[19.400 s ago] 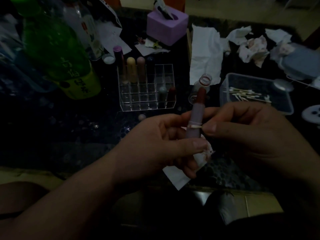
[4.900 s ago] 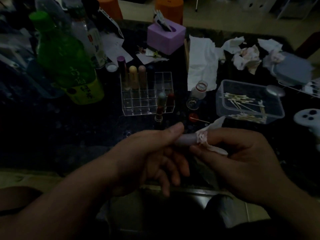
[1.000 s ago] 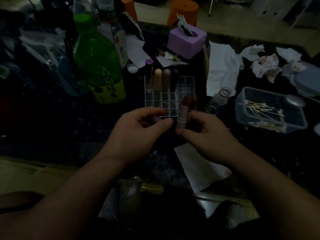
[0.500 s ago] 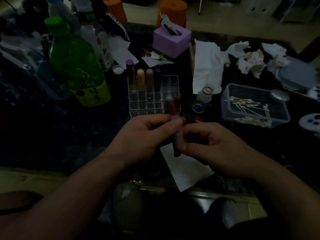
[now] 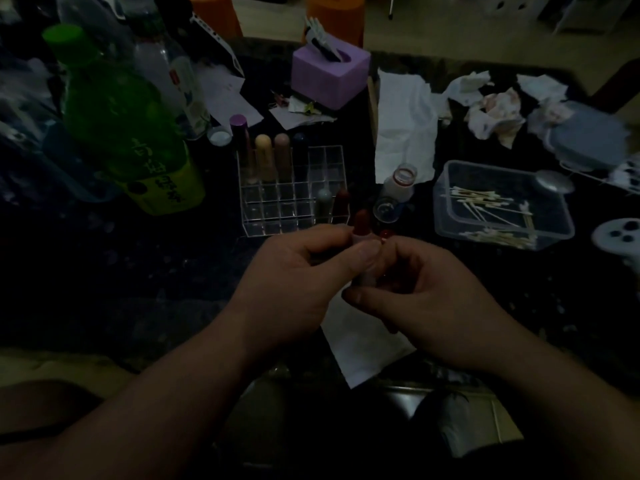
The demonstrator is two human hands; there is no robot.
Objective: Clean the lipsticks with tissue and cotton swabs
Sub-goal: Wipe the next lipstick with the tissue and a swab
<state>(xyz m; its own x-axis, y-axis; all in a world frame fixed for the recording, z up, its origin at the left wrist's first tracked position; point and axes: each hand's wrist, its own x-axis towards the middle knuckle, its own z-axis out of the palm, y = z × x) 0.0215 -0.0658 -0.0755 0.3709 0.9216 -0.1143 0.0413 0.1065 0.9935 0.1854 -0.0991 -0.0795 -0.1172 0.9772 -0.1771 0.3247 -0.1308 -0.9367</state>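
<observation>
While both hands share one lipstick (image 5: 362,221), it stands upright just before the clear rack (image 5: 277,202): the left hand (image 5: 294,282) pinches the tube, the right hand (image 5: 426,299) curls its fingers (image 5: 401,247) round the base, probably to twist it, over a tissue (image 5: 363,348) on the counter (image 5: 138,271).

Lipstick (image 5: 362,221): barrel hidden between left hand (image 5: 298,275) and right hand (image 5: 429,299).
Tissue (image 5: 363,351): far end under hands.
White disc (image 5: 618,237): cropped right.
</observation>
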